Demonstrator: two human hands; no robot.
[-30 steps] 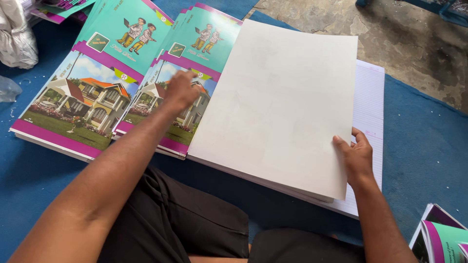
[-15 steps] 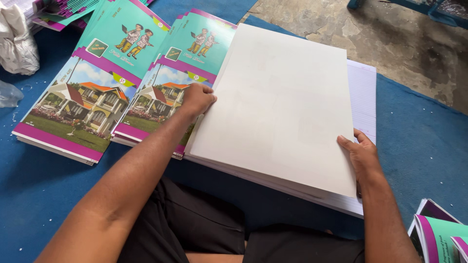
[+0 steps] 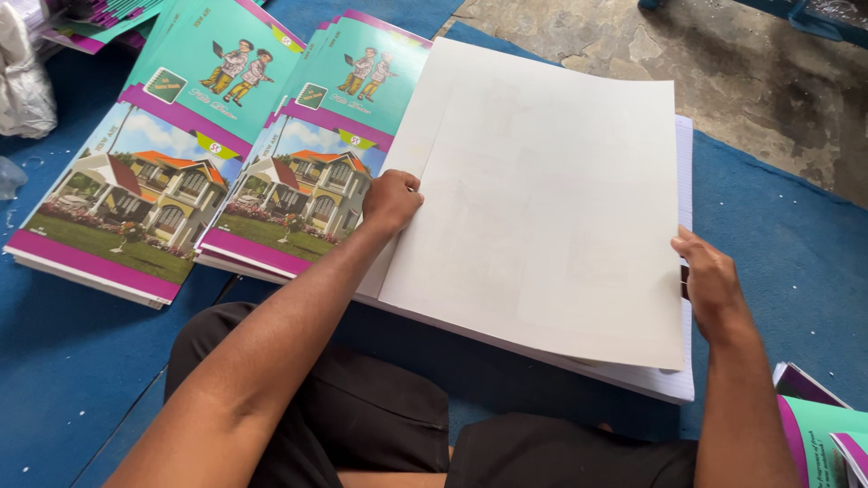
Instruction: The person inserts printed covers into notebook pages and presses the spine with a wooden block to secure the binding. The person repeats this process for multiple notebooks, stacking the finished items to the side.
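A large white blank sheet (image 3: 551, 199) lies on top of a stack of white paper (image 3: 684, 163) on the blue mat. My left hand (image 3: 391, 199) rests with curled fingers at the sheet's left edge, gripping it beside the nearer printed cover. My right hand (image 3: 710, 282) holds the sheet's right edge near its lower corner. Two stacks of printed covers lie to the left, each showing a house picture and a teal panel: one stack (image 3: 307, 172) next to the white paper and one (image 3: 145, 190) farther left.
The blue mat (image 3: 787, 235) covers the floor; bare concrete (image 3: 651, 41) lies beyond it at top right. More printed covers (image 3: 818, 425) sit at bottom right, a white cloth bundle (image 3: 23, 81) at the far left. My dark-clothed legs (image 3: 362, 425) are at the bottom.
My left hand moved off the house cover to the left edge of the white sheet. My right hand stayed on the right edge.
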